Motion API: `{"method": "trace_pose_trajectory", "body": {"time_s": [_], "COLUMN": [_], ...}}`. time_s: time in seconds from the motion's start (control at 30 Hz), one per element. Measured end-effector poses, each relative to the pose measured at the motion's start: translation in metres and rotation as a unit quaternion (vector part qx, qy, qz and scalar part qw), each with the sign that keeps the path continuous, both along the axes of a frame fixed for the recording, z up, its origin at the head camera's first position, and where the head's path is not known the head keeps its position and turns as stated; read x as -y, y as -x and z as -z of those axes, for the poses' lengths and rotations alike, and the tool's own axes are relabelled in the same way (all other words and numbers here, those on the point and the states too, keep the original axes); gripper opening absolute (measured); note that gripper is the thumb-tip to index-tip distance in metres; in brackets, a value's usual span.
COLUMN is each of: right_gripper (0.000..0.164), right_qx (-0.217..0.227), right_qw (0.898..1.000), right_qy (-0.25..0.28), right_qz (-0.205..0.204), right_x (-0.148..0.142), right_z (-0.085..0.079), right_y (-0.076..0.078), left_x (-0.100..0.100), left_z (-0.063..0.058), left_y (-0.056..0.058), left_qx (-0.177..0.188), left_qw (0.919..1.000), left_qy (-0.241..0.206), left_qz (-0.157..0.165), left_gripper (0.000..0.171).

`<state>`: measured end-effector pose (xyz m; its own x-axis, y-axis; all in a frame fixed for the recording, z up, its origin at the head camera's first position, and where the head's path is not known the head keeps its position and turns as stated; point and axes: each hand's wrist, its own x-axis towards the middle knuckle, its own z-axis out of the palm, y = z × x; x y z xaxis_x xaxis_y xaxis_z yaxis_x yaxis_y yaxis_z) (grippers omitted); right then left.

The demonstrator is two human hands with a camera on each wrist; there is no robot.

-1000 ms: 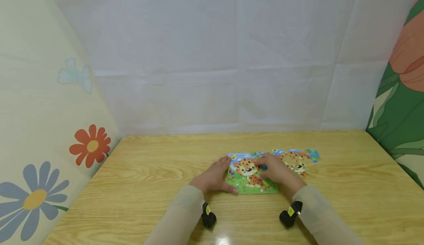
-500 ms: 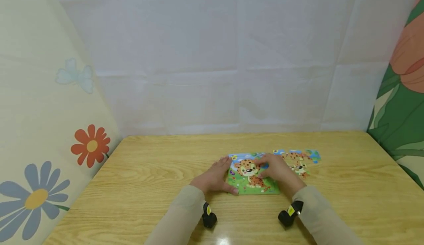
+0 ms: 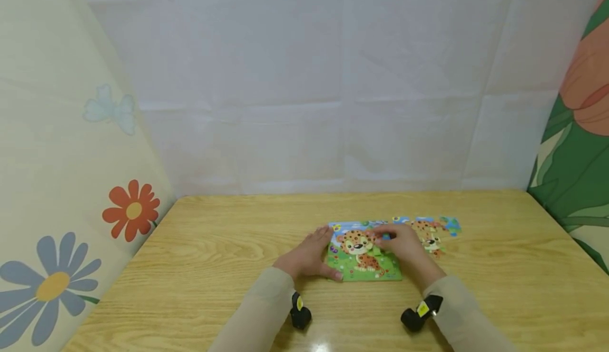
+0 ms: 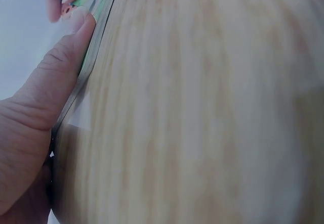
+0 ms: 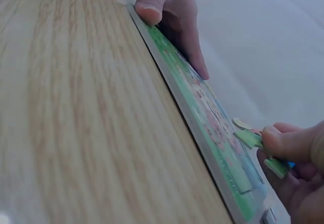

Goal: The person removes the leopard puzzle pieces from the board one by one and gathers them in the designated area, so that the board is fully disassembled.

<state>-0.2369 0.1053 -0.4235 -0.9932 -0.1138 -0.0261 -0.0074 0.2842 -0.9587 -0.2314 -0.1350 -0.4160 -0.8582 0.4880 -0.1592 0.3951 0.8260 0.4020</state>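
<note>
A jigsaw puzzle board point(image 3: 357, 274) with a cartoon leopard on green grass lies flat on the table. My left hand point(image 3: 308, 255) rests at the board's left side, its fingers stretched along that edge and the thumb point(image 4: 61, 62) on the near-left corner. Over the board's right part, my right hand point(image 3: 405, 246) pinches a green puzzle piece point(image 5: 249, 138) between thumb and fingers. In the right wrist view the piece is tilted and raised off the board. Another green edge shows below that thumb; whether it belongs to the same piece I cannot tell.
Right of the board, partly behind my right hand, several joined puzzle pieces point(image 3: 430, 242) form part of a similar leopard picture on the wooden table point(image 3: 228, 235). A white sheet point(image 3: 285, 103) hangs behind the table's far edge.
My right hand has shifted slightly right and tilted, and a green puzzle piece now shows lifted at its fingertips. The left hand has stayed in place on the board.
</note>
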Motion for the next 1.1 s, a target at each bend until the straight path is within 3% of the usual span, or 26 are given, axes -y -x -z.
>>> {"method": "trace_pose_trajectory", "body": {"time_s": [0.17, 0.43, 0.67, 1.1], "right_gripper": [0.030, 0.030, 0.033, 0.032], "right_qx": [0.021, -0.023, -0.025, -0.066], "right_qw": [0.999, 0.999, 0.999, 0.996], "right_qy": [0.045, -0.021, -0.032, -0.053], "right_qz": [0.017, 0.005, 0.016, 0.015], "right_x": [-0.004, -0.018, -0.028, -0.050], "right_z": [-0.001, -0.006, -0.011, -0.012], "right_y": [-0.002, -0.004, -0.007, -0.011], "left_x": [0.000, 0.001, 0.001, 0.000], "left_z": [0.000, 0.000, 0.000, 0.000], "left_y": [-0.001, -0.001, 0.000, -0.001], "left_qx": [-0.002, -0.002, 0.003, -0.002], "left_qw": [1.0000, 1.0000, 1.0000, 1.0000], "left_qy": [-0.002, -0.001, 0.001, 0.001], "left_qz": [0.002, 0.001, -0.003, 0.000], "left_gripper": [0.115, 0.115, 0.115, 0.115]}}
